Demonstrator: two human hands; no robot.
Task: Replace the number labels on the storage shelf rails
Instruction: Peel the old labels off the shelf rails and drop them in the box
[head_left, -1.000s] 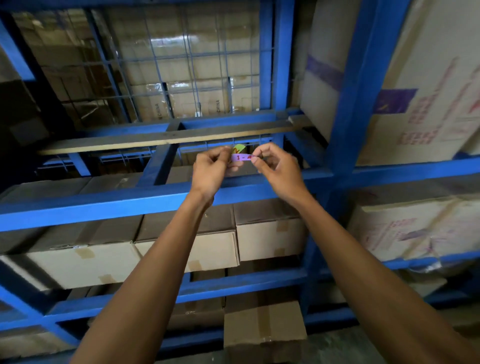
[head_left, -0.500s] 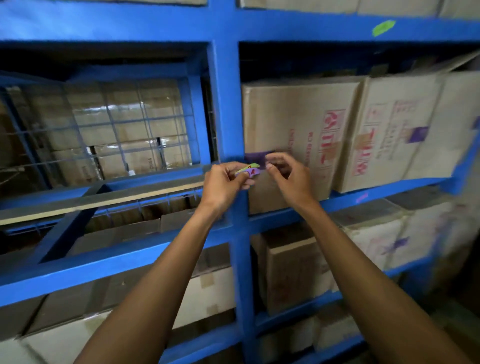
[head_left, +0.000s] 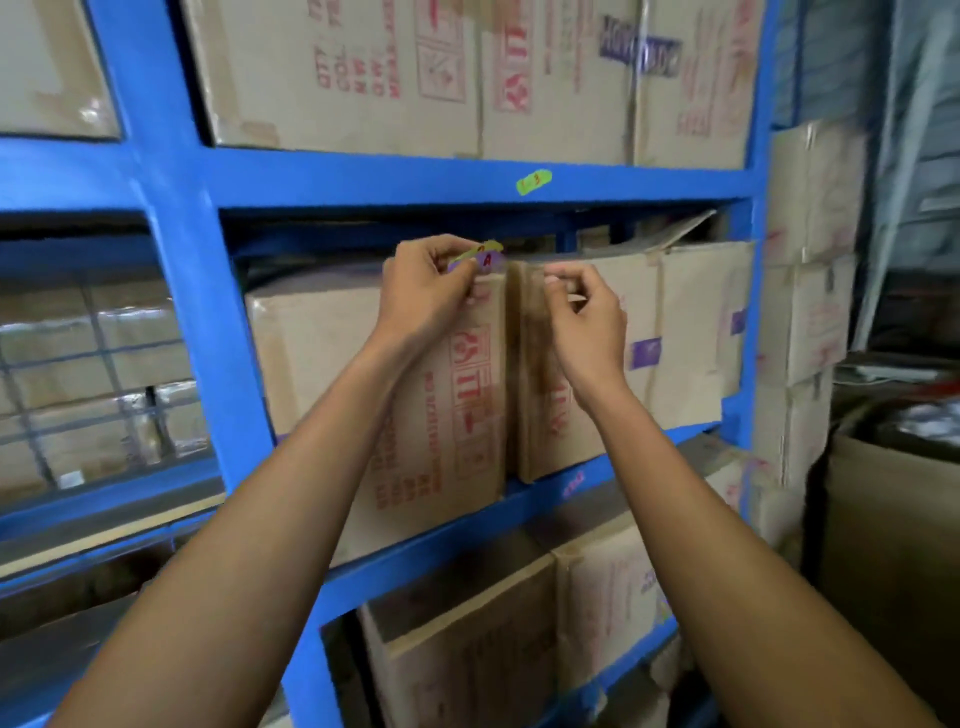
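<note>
My left hand (head_left: 431, 291) is raised in front of the middle shelf bay and pinches two small stickers: a purple label (head_left: 487, 261) with a red character, and a green label (head_left: 480, 250) just behind it. Just to its right, my right hand (head_left: 584, 314) has curled fingers, apart from the labels. Thumb and forefinger pinch together, and a thin pale strip (head_left: 576, 298) shows at them. Another green label (head_left: 534, 182) is stuck on the blue upper rail (head_left: 363, 176). The lower rail (head_left: 447, 535) carries a faint purple mark (head_left: 573, 482).
Cardboard boxes (head_left: 322, 353) with red print fill the bays of the blue rack, behind and under my hands. A blue upright post (head_left: 202, 338) stands at left, with a wire-mesh bay (head_left: 93, 374) beyond it. More boxes (head_left: 810, 312) are stacked at right beside a large brown carton (head_left: 893, 545).
My view has swung right and up from the lower mesh bay to this box-filled bay. Both hands pinched the labels before; now my right hand has pulled away to the right.
</note>
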